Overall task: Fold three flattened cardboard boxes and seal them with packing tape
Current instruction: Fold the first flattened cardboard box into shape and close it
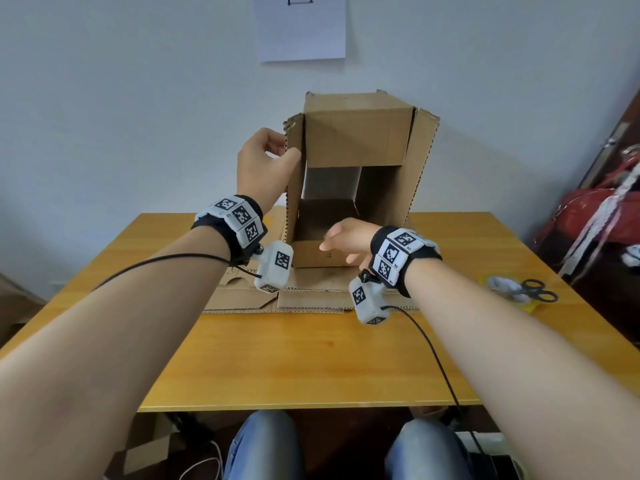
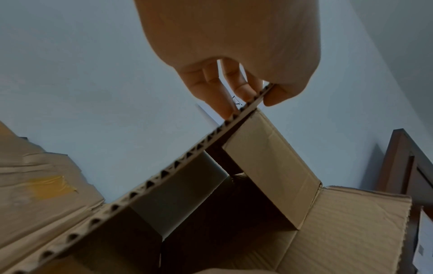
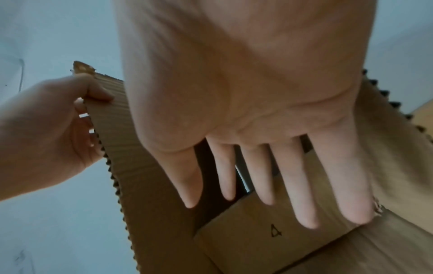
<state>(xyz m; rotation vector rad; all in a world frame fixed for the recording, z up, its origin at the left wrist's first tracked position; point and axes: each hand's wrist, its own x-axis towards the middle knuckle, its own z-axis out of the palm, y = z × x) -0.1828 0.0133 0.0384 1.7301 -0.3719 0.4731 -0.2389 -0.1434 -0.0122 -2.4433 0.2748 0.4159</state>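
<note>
The box [image 1: 356,174] stands ahead of my hands, open end facing me. My left hand [image 1: 265,164] pinches its left flap; my right hand [image 1: 346,237], fingers spread and empty, is nearest the bottom flap [image 1: 315,254].

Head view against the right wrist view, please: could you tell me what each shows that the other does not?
Only the head view shows the table, scissors and the flattened cardboard under the box.

Only the right wrist view shows the "4" on the lower flap.

Both show the left hand pinching the side flap and the right hand spread open.
</note>
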